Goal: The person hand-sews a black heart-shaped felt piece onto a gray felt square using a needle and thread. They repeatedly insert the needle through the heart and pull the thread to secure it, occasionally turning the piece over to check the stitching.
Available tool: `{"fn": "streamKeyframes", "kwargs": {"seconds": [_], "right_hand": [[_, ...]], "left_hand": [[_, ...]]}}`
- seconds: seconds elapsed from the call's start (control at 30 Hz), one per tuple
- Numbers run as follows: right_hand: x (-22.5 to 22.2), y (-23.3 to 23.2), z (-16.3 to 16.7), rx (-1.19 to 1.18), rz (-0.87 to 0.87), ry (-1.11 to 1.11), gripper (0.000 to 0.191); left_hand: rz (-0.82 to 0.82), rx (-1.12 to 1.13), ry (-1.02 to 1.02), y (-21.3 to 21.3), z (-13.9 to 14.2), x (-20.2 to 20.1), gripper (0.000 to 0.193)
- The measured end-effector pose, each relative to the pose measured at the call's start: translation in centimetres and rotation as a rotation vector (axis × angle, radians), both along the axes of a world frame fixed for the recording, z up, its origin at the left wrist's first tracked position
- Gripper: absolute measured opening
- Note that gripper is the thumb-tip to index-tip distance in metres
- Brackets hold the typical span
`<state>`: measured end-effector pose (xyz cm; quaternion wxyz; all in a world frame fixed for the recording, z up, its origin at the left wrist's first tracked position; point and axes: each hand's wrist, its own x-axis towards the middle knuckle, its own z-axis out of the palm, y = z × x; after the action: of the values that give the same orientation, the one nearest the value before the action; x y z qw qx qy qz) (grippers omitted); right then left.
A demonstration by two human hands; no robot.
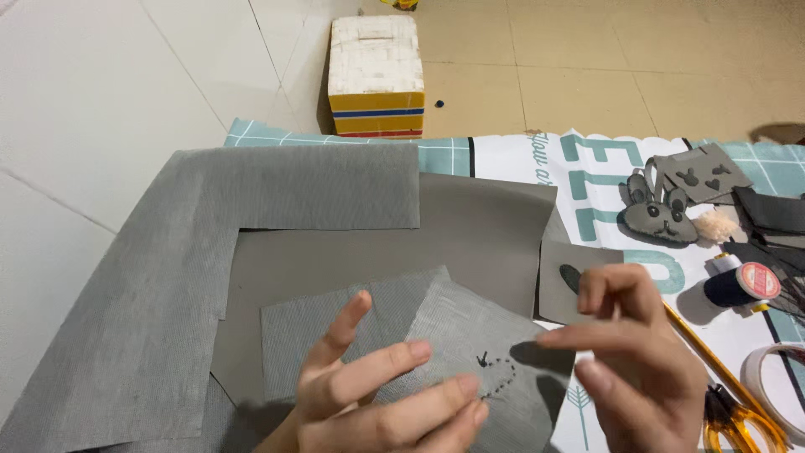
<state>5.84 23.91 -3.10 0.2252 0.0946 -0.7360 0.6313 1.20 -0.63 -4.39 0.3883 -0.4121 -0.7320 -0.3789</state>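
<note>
Large grey cloth (168, 277): spread flat beyond and to the left of the left hand; it looks light and limp, likely to drape and slide if lifted by one edge.
Brown-grey sheet (470, 226): lies under the smaller pieces, just past both hands; smoother and seemingly stiffer than the cloth.
Small grey cloth piece (470, 335): the thing in hand, resting on the left fingers, with a dotted line of dark stitches at its near right part. Judged thin, soft and floppy; best held flat from beneath near the stitching, with a pinch at its edge to keep it taut.
Left hand (377, 394): fingers spread and slightly curled, supporting the small piece from below and at its near edge.
Right hand (637, 352): thumb and forefinger pressed together just right of the stitches, as if pinching something fine; a needle or thread cannot be made out.
Scissors (738, 419): yellow-handled, just right of the right hand.
Tape roll (776, 377): right of the scissors.
Thread spool (742, 285): dark, beyond the right hand.
Felt rabbit face (658, 214): further beyond the right hand, soft-looking.
</note>
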Motion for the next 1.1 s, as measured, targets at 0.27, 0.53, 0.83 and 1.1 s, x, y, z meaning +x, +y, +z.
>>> {"fn": "streamKeyframes", "kwargs": {"seconds": [0.27, 0.53, 0.83, 1.1], "right_hand": [[0.5, -1.3, 1.7, 0.507, -0.132, 0.109, 0.041], [0.2, -1.4, 2.1, 0.649, -0.131, 0.221, 0.040], [-0.3, -0.6, 1.9, 0.626, -0.009, 0.239, 0.030], [-0.7, -0.4, 0.7, 0.279, 0.232, -0.030, 0.017]], "left_hand": [[0.027, -0.018, 0.020, 0.0, 0.9, 0.3, 0.013], [0.075, -0.009, 0.023, 0.2, 1.3, 0.3, 0.010], [0.076, -0.001, 0.074, 0.4, 1.7, -0.2, 0.010], [-0.059, -0.071, 0.027, 0.8, 2.3, -0.8, 0.006]]}}
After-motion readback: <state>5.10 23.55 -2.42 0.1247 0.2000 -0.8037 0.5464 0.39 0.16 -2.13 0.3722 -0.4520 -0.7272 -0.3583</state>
